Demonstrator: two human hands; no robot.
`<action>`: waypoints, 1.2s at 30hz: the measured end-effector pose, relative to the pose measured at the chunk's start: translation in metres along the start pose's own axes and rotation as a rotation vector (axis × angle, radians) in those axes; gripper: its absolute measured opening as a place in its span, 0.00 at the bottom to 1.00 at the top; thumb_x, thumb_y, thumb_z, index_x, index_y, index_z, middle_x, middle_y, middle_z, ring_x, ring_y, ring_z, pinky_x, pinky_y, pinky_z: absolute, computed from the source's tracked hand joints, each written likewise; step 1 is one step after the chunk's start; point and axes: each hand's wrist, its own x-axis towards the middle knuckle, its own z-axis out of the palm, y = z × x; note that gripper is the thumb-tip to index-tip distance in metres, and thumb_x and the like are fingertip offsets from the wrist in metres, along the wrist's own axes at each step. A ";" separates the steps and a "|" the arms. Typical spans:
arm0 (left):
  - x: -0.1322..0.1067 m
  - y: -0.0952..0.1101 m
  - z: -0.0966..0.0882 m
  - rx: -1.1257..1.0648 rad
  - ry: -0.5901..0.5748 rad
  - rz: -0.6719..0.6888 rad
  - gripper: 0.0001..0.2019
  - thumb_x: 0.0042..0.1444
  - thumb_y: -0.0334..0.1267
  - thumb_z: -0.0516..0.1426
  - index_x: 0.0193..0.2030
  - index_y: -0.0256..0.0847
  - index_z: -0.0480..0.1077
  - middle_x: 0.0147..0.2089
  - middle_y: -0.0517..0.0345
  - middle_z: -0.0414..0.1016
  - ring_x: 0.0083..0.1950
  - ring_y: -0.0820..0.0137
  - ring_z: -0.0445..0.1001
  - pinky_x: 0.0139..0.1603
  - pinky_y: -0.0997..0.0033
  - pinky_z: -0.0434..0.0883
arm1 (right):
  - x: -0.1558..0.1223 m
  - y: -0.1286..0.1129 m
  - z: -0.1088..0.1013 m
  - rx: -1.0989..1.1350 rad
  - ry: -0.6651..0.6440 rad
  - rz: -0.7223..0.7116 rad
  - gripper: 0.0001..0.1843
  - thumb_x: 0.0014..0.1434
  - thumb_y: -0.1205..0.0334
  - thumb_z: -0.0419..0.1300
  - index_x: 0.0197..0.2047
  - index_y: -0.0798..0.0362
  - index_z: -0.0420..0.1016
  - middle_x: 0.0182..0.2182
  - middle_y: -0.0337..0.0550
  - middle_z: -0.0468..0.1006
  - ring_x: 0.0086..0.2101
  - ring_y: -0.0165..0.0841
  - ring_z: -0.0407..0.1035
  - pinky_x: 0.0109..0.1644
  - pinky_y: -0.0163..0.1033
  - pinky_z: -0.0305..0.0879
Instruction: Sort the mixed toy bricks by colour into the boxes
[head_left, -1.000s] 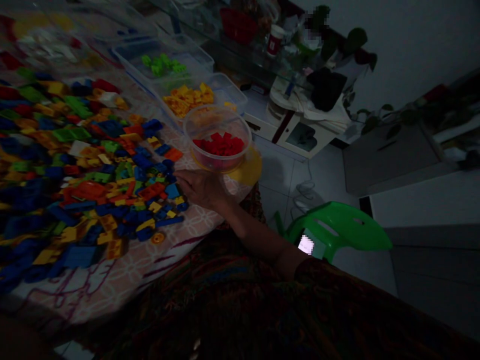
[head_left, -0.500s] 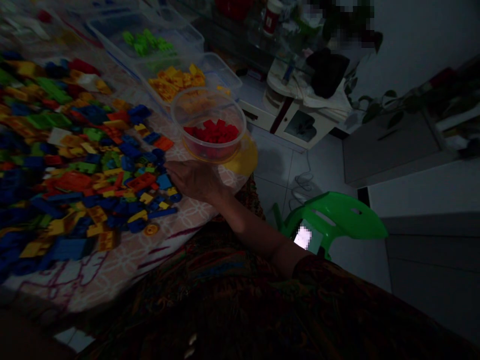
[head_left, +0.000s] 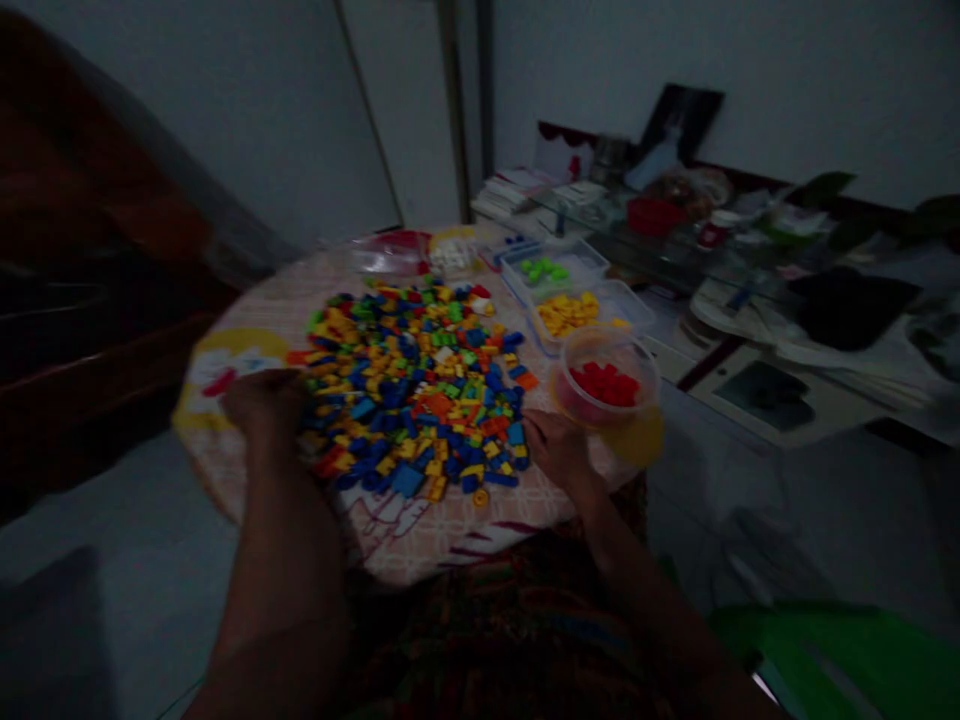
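At the left edge of the brick pile (head_left: 420, 385) was the left hand (head_left: 266, 405), its back and wrist toward the camera. Its fingers looked curled in, but they were dark and largely hidden, so how far they were open and whether they held a brick could not be told.

The pile sat on a patterned tablecloth (head_left: 255, 310). Its outline was roughly round, without a clear long axis, and its bricks pointed every which way. Along its near right edge a slim blue brick (head_left: 501, 481) lay lengthwise from left to right, with a yellow ring (head_left: 481, 497) just beside it.

At the pile's right edge was the right hand (head_left: 559, 450), fingers bent and close together, pointing in toward the bricks. The tips met the edge of the pile; whether they pinched anything was too dim to tell.

Beyond the pile's right side stood a clear box (head_left: 636, 305) with yellow bricks (head_left: 568, 313). Right of the pile, near the right hand, was a round tub (head_left: 646, 388) holding red bricks (head_left: 604, 383). Farther right, a green plastic seat (head_left: 840, 650) was blurred and cut off by the frame.
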 end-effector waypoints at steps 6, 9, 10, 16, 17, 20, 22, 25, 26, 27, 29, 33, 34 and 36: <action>0.015 -0.028 -0.003 -0.244 0.140 0.018 0.18 0.55 0.28 0.54 0.49 0.34 0.79 0.48 0.50 0.82 0.50 0.63 0.77 0.56 0.66 0.71 | -0.005 0.016 0.015 0.039 0.138 -0.136 0.19 0.69 0.59 0.50 0.45 0.58 0.82 0.37 0.53 0.85 0.34 0.40 0.79 0.41 0.42 0.72; 0.012 -0.032 0.002 -0.288 0.195 0.041 0.18 0.52 0.28 0.54 0.47 0.37 0.81 0.47 0.50 0.81 0.49 0.62 0.78 0.55 0.66 0.71 | -0.007 0.023 0.017 0.058 0.150 -0.155 0.20 0.69 0.58 0.51 0.46 0.59 0.82 0.39 0.54 0.85 0.35 0.40 0.80 0.42 0.42 0.73; 0.011 -0.033 0.002 -0.298 0.191 0.065 0.17 0.52 0.29 0.55 0.46 0.38 0.81 0.48 0.50 0.81 0.48 0.62 0.78 0.54 0.66 0.72 | -0.008 0.024 0.017 0.067 0.148 -0.152 0.20 0.69 0.57 0.51 0.46 0.59 0.82 0.39 0.54 0.85 0.36 0.40 0.80 0.42 0.42 0.74; 0.011 -0.036 0.004 -0.165 0.062 0.241 0.14 0.48 0.34 0.61 0.42 0.42 0.82 0.49 0.51 0.79 0.50 0.60 0.76 0.52 0.66 0.70 | -0.008 0.024 0.016 0.088 0.100 -0.120 0.20 0.69 0.56 0.51 0.46 0.57 0.82 0.40 0.53 0.85 0.37 0.40 0.80 0.43 0.42 0.75; 0.012 -0.036 0.005 -0.143 0.056 0.258 0.14 0.48 0.35 0.61 0.42 0.42 0.82 0.49 0.51 0.79 0.50 0.59 0.75 0.53 0.65 0.70 | -0.008 0.023 0.015 0.088 0.095 -0.116 0.20 0.69 0.56 0.51 0.46 0.57 0.82 0.40 0.52 0.85 0.36 0.40 0.80 0.42 0.42 0.75; 0.015 -0.038 0.010 -0.154 0.063 0.284 0.12 0.47 0.37 0.62 0.40 0.42 0.82 0.50 0.51 0.78 0.51 0.59 0.74 0.53 0.63 0.70 | -0.007 0.022 0.015 0.084 0.103 -0.107 0.21 0.70 0.55 0.51 0.46 0.57 0.82 0.40 0.52 0.85 0.37 0.41 0.80 0.42 0.42 0.75; 0.016 -0.039 0.013 -0.217 0.070 0.286 0.11 0.48 0.37 0.61 0.39 0.41 0.81 0.49 0.50 0.78 0.50 0.59 0.74 0.53 0.62 0.70 | -0.007 0.021 0.014 0.086 0.104 -0.109 0.21 0.70 0.55 0.50 0.45 0.58 0.82 0.39 0.52 0.85 0.36 0.41 0.80 0.42 0.42 0.75; 0.015 -0.040 0.011 -0.388 0.125 0.295 0.11 0.51 0.39 0.59 0.38 0.40 0.80 0.48 0.49 0.79 0.51 0.59 0.74 0.54 0.61 0.70 | -0.006 0.021 0.014 0.091 0.089 -0.118 0.21 0.70 0.55 0.50 0.46 0.59 0.82 0.39 0.52 0.85 0.36 0.40 0.80 0.42 0.42 0.75; 0.014 -0.039 0.010 -0.462 0.141 0.296 0.11 0.52 0.41 0.58 0.38 0.39 0.80 0.47 0.49 0.79 0.51 0.59 0.74 0.54 0.60 0.70 | -0.006 0.020 0.014 0.091 0.083 -0.120 0.21 0.70 0.55 0.50 0.46 0.59 0.81 0.39 0.52 0.85 0.36 0.40 0.80 0.42 0.42 0.75; 0.013 -0.038 0.008 -0.542 0.145 0.295 0.12 0.53 0.42 0.58 0.37 0.39 0.79 0.46 0.49 0.79 0.50 0.59 0.75 0.54 0.60 0.70 | -0.005 0.021 0.014 0.092 0.080 -0.121 0.21 0.70 0.55 0.50 0.46 0.58 0.81 0.39 0.52 0.85 0.36 0.40 0.80 0.41 0.43 0.75; 0.010 -0.034 0.004 -0.724 0.100 0.293 0.15 0.53 0.46 0.57 0.39 0.37 0.79 0.42 0.49 0.80 0.47 0.60 0.76 0.50 0.61 0.72 | -0.005 0.021 0.015 0.095 0.080 -0.115 0.22 0.70 0.54 0.49 0.46 0.58 0.82 0.39 0.52 0.85 0.36 0.41 0.81 0.42 0.43 0.75; 0.004 -0.024 0.000 -1.058 -0.052 0.294 0.23 0.51 0.52 0.60 0.46 0.36 0.77 0.43 0.50 0.80 0.42 0.63 0.77 0.45 0.64 0.73 | -0.006 0.021 0.017 0.103 0.096 -0.093 0.24 0.71 0.52 0.49 0.45 0.58 0.82 0.40 0.53 0.85 0.37 0.41 0.80 0.43 0.43 0.75; 0.003 -0.023 0.000 -1.094 -0.076 0.298 0.23 0.51 0.52 0.61 0.47 0.36 0.76 0.43 0.50 0.80 0.42 0.63 0.77 0.45 0.64 0.73 | -0.007 0.022 0.018 0.103 0.095 -0.090 0.24 0.71 0.51 0.48 0.45 0.58 0.82 0.40 0.54 0.85 0.37 0.41 0.80 0.43 0.43 0.75; 0.004 -0.020 0.001 -1.045 -0.094 0.308 0.22 0.50 0.51 0.61 0.45 0.37 0.77 0.42 0.50 0.80 0.40 0.63 0.77 0.44 0.63 0.73 | -0.007 0.021 0.018 0.103 0.088 -0.085 0.25 0.71 0.51 0.48 0.46 0.58 0.82 0.40 0.54 0.85 0.37 0.42 0.80 0.43 0.43 0.74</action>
